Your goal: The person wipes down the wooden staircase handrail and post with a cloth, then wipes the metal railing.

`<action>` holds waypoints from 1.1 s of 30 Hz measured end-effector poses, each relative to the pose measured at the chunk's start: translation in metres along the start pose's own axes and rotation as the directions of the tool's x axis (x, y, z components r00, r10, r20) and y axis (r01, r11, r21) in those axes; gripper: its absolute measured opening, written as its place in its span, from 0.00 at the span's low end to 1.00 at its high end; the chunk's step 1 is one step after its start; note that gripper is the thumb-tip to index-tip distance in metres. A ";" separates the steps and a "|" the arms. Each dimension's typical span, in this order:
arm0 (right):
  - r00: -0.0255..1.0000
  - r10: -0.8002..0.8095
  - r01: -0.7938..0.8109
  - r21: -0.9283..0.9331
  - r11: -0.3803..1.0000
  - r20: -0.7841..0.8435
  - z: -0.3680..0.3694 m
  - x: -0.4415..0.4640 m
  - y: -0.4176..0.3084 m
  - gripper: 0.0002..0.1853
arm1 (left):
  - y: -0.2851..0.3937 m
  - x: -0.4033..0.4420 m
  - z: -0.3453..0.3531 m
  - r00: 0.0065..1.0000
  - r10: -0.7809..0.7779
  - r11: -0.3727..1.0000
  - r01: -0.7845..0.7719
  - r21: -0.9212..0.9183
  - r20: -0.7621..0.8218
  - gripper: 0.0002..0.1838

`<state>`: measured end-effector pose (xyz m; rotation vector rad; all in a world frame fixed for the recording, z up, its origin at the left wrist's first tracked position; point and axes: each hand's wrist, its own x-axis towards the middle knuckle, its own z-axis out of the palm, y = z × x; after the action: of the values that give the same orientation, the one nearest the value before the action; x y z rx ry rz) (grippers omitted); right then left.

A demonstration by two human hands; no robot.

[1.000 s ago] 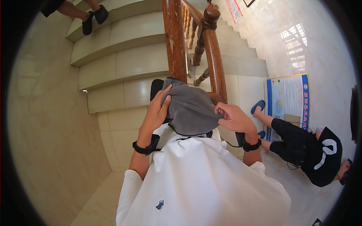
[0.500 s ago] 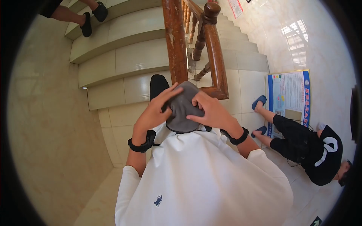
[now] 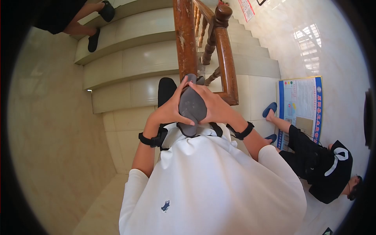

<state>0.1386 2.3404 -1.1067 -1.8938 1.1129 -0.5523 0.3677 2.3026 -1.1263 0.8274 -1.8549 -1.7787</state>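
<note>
A grey cloth (image 3: 192, 105) is bunched between my two hands, in front of my white shirt. My left hand (image 3: 170, 109) presses on its left side, thumb low and fingers reaching up to its top. On the other side my right hand (image 3: 214, 105) curls round the cloth, and the fingertips of both hands nearly meet above it. Just beyond the hands, the end of the worn wooden handrail (image 3: 186, 43) appears behind the cloth's upper end; whether they touch I cannot tell. Black straps sit round both of my wrists.
Tiled stairs (image 3: 137, 60) rise at the upper left, where a person's legs (image 3: 80, 23) stand in black shoes. A wooden newel post (image 3: 221, 17) and balusters edge another flight. At right, a person in black (image 3: 333, 170) stands near a wall poster (image 3: 299, 105).
The cloth has gone from spread and rumpled to a narrower bundle, and my hands have closed in on its sides. The person on the stairs has moved lower in view.
</note>
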 end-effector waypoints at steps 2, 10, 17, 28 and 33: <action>0.999 -0.027 0.029 0.076 0.997 -0.030 -0.003 0.001 0.012 0.70 | -0.009 0.005 -0.002 0.999 0.024 0.999 -0.022 -0.041 0.032 0.80; 0.986 0.140 -0.126 0.146 0.981 -0.093 0.009 -0.008 0.020 0.65 | 0.002 -0.003 -0.001 0.990 -0.137 0.983 0.138 0.118 -0.010 0.70; 0.959 0.034 -0.096 -0.210 0.973 -0.282 0.019 -0.042 -0.019 0.57 | 0.036 -0.031 0.026 0.972 0.212 0.815 -0.118 0.568 -0.102 0.46; 0.976 0.179 -0.145 0.239 0.960 -0.127 0.032 -0.042 0.035 0.51 | 0.010 0.004 0.024 0.985 -0.168 0.930 0.148 -0.335 -0.030 0.38; 0.941 0.294 -0.254 0.223 0.941 -0.169 0.054 -0.085 0.020 0.45 | 0.032 -0.023 0.035 0.993 0.118 0.961 -0.108 0.256 -0.027 0.32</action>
<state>0.1244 2.4332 -1.1487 -1.5038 1.3736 -0.6773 0.3566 2.3438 -1.0957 0.8239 -2.0870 -1.4630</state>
